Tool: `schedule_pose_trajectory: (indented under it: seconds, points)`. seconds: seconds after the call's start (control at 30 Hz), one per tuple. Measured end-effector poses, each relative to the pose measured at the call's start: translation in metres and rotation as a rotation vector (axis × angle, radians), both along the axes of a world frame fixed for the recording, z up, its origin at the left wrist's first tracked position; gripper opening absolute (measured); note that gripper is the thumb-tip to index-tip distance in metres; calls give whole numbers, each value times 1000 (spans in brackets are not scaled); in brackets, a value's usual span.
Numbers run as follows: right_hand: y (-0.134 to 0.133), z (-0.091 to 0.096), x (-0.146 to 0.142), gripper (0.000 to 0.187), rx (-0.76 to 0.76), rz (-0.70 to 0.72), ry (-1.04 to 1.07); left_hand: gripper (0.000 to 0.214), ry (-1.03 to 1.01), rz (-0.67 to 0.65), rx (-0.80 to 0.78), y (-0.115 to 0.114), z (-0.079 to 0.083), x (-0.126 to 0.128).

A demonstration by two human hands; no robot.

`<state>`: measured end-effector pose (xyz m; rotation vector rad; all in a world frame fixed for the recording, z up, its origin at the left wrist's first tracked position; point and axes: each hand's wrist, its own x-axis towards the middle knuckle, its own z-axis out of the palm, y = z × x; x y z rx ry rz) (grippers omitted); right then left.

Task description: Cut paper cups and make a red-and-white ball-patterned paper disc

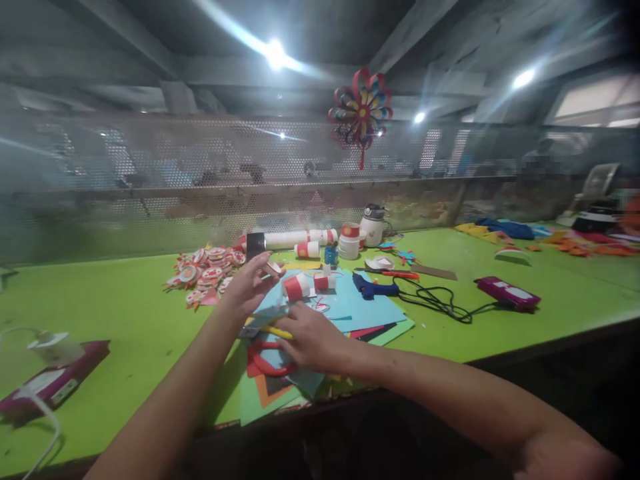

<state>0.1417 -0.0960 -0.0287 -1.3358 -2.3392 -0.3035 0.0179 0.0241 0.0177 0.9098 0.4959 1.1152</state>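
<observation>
My left hand (247,287) is raised over the papers, its thumb and fingers closed on a small white round piece (273,268) that looks like a paper cup's base. Low over the stacked coloured paper (370,297) is my right hand (313,333), fingers curled downward; what they hold, if anything, is hidden. Beside those fingers lie a yellow-handled tool (277,332) and a red ring-shaped handle (270,363), probably of scissors. Just beyond the hands, a red and white paper cup (296,287) lies on its side, with another cut cup (325,281) to its right.
A blue glue gun (375,287) lies right, its black cord near a purple power strip (507,293). Decorated discs (210,270) are heaped left. Stacked cups (349,243) and a white bottle (371,227) stand behind. Another power strip (65,387) sits front left. A paper flower (363,113) hangs above.
</observation>
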Motion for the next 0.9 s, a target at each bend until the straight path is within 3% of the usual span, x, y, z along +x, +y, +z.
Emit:
schedule_pose_trajectory:
  seconds: [0.13,0.3,0.43,0.67,0.9]
  points:
    - [5,2,57,15,42,40,112,20,73,-102,-11,-3,-7,8]
    - [29,19,111,24,80,-123,193,29,121,-220,-9,-6,-9,16]
    - [45,29,117,19,63,-212,204,34,102,-342,-4,-12,-11,20]
    - [75,21,118,18,64,-235,317,27,115,-144,-45,0,-29,13]
    - [80,4,142,23,108,-295,453,35,112,-127,25,-6,-35,16]
